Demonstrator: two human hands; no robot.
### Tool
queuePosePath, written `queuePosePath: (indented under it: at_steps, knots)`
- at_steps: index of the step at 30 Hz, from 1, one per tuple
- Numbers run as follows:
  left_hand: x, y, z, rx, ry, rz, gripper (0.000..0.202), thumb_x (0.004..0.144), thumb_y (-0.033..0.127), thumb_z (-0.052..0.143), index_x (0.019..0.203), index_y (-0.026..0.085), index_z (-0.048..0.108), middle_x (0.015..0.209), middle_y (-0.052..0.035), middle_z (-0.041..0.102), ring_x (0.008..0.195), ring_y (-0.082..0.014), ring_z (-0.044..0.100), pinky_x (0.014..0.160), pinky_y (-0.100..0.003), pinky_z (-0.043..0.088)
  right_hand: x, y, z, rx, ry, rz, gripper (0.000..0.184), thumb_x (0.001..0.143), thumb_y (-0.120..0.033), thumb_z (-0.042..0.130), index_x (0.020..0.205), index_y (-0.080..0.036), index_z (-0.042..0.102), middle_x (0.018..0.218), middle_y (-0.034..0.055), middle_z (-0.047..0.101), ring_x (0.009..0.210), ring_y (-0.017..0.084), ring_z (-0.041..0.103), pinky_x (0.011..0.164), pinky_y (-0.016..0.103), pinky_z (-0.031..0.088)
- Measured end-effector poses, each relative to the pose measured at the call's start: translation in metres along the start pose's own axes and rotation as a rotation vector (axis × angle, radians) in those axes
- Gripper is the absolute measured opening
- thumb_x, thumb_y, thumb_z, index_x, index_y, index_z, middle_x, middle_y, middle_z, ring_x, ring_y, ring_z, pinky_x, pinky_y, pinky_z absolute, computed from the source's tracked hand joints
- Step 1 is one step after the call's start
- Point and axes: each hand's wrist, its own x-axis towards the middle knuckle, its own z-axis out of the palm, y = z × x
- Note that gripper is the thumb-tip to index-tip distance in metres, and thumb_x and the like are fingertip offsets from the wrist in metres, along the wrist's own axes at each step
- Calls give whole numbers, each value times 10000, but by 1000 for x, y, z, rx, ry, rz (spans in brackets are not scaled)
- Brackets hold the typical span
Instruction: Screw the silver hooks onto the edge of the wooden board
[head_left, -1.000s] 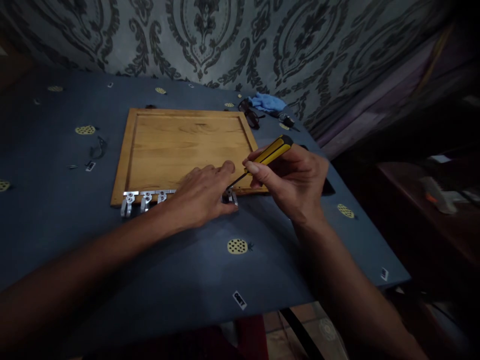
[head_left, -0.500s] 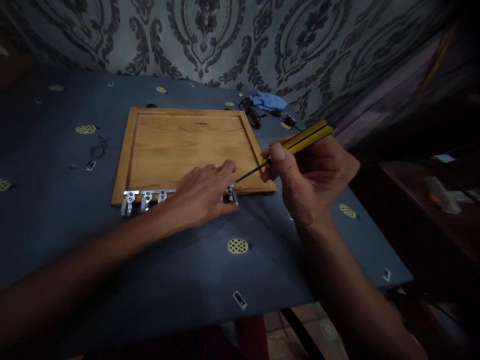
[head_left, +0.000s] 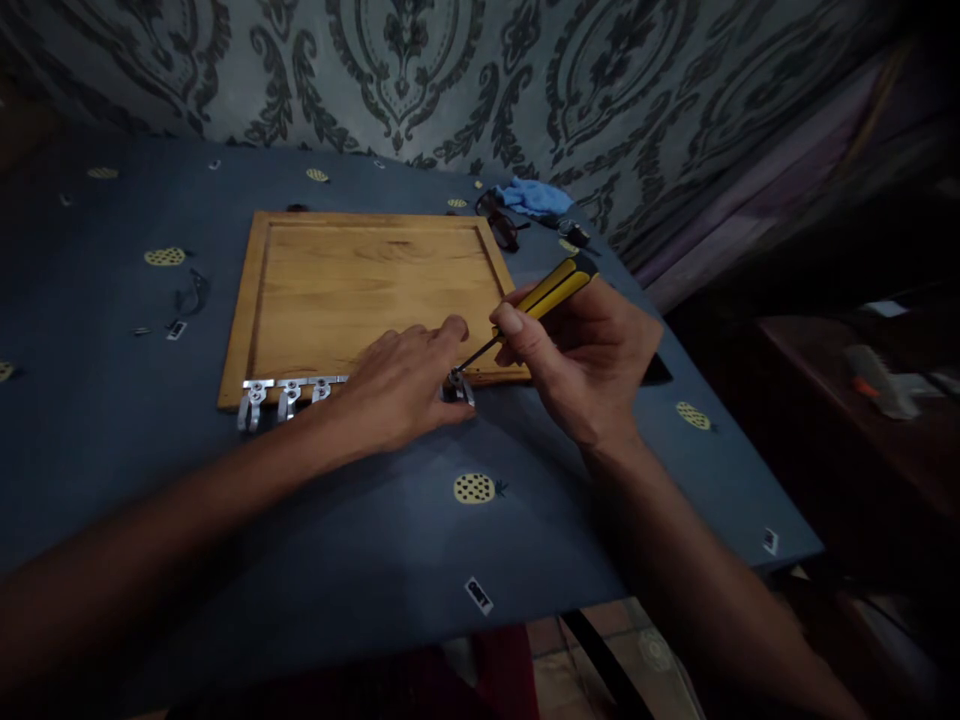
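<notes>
A framed wooden board (head_left: 360,290) lies flat on the table, with a silver metal hook rail (head_left: 289,384) along its near edge. Several hooks hang off that edge. My left hand (head_left: 401,385) lies across the rail's right part, fingers over the board and thumb by the rightmost hook (head_left: 458,386), holding the rail against the wood. In my right hand (head_left: 585,350) is a yellow-and-black screwdriver (head_left: 555,288), gripped between thumb and fingers and slanting down to the left. Its tip meets the rail's right end, at the rightmost hook. Part of the rail is hidden under my left hand.
Beyond the board's far right corner lie dark glasses (head_left: 504,228), a blue cloth (head_left: 535,197) and a small dark object (head_left: 574,233). A dark curved item (head_left: 193,292) rests left of the board. The table's right edge borders a dark, lower surface (head_left: 847,420).
My right hand has moved left and down with the screwdriver, bringing the tip from just right of the rail's end onto it. My left hand stays on the rail.
</notes>
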Motion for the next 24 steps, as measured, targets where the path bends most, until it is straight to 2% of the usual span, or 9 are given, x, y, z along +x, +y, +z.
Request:
queuePosePath:
  at_steps: [5,12,15,24]
  knots:
    - [0,1,-1,1,-8,-15,620,869,419,741,1349,169,439,1168,-120,684,1104,-319,666,921,-431,531,-1,3,1,-30,-14,-6,215,850,-460,803,845,-267,711,713,-36,663,533,130,600,491,289,539]
    - [0,0,1,14,-11,-6,677,876,420,736,1400,146,406,1188,-129,677,1104,-326,658,925,-437,525,-1,6,1,-53,-18,-42,170,853,-396,811,864,-259,710,715,-32,655,541,128,602,482,284,552]
    - [0,-1,2,11,-2,5,697,876,406,739,1421,149,387,1203,-131,679,1138,-327,650,939,-435,516,-1,5,1,-68,-26,-53,214,844,-431,815,826,-254,696,686,-36,640,525,126,588,470,281,551]
    - [0,-1,1,-2,9,5,549,881,418,710,1307,185,454,1175,-137,684,1090,-345,658,909,-461,527,-3,0,4,-95,7,-35,318,814,-524,816,757,-259,651,636,-37,587,502,135,568,462,298,566]
